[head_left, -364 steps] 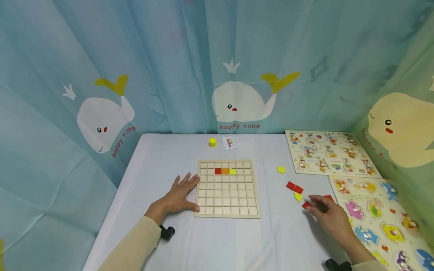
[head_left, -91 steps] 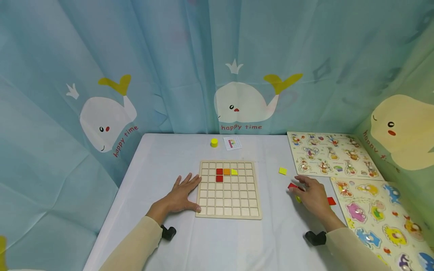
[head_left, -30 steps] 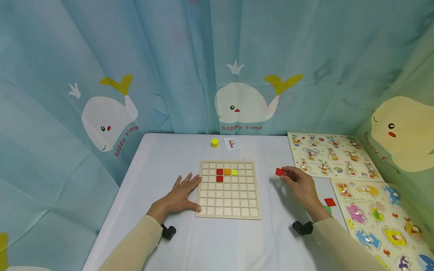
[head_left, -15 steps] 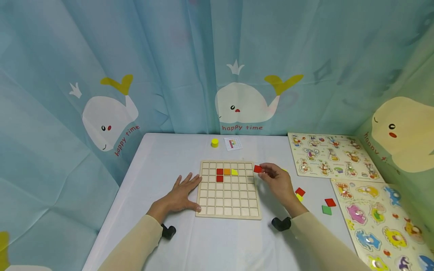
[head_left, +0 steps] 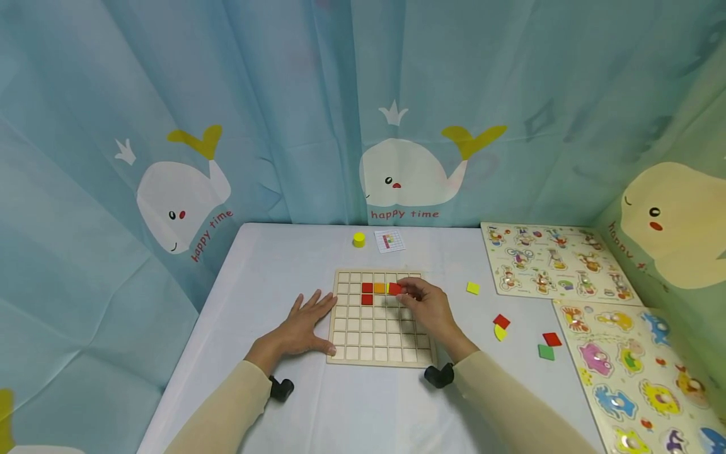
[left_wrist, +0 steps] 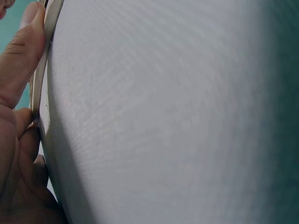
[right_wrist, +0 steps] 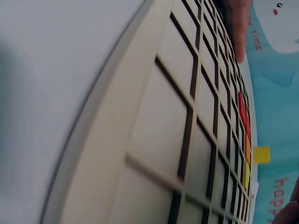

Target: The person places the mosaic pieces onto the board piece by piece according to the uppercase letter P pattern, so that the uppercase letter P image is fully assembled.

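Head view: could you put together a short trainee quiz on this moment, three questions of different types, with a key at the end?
1. Multiple choice: what colour is the held tile in the grip of the right hand?
A) Green
B) Red
C) Blue

2. True or false: the left hand touches the left edge of the wooden grid board.

3. Count: how many loose tiles can be seen on the white tablecloth, to the right of the board?

Key:
1. B
2. True
3. Five: two red, two yellow and one green
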Available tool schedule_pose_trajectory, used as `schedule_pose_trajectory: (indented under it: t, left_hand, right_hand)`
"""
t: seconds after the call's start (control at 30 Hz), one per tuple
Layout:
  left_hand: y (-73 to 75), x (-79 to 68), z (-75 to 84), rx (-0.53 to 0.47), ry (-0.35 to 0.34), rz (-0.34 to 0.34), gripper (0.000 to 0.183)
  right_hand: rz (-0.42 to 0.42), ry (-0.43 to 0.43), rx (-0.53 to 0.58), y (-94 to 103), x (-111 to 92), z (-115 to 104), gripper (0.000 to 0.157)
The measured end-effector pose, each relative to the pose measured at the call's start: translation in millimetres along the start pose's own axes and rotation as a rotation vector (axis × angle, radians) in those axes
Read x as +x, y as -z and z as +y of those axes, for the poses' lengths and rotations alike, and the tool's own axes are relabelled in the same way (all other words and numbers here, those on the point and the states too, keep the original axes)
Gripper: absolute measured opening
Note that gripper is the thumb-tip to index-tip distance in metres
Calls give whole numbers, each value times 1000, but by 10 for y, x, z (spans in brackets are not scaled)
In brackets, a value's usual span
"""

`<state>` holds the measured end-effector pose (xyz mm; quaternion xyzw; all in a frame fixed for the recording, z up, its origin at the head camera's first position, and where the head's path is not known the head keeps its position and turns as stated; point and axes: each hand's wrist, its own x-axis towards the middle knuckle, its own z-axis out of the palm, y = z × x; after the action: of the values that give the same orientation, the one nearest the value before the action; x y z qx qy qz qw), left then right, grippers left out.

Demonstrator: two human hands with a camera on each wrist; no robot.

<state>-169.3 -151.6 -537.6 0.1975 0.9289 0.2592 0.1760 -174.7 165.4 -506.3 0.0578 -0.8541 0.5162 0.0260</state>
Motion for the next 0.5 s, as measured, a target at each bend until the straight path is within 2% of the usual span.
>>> schedule_pose_trajectory:
  t: [0.23, 0.5]
  left_hand:
    - [2, -4, -4, 3, -17, 5, 120]
    - [18, -15, 14, -1, -21, 5, 120]
  right_hand:
    - [-51, 19, 18, -201, 2, -16, 24]
    - [-82, -13, -15, -408, -27, -21, 23]
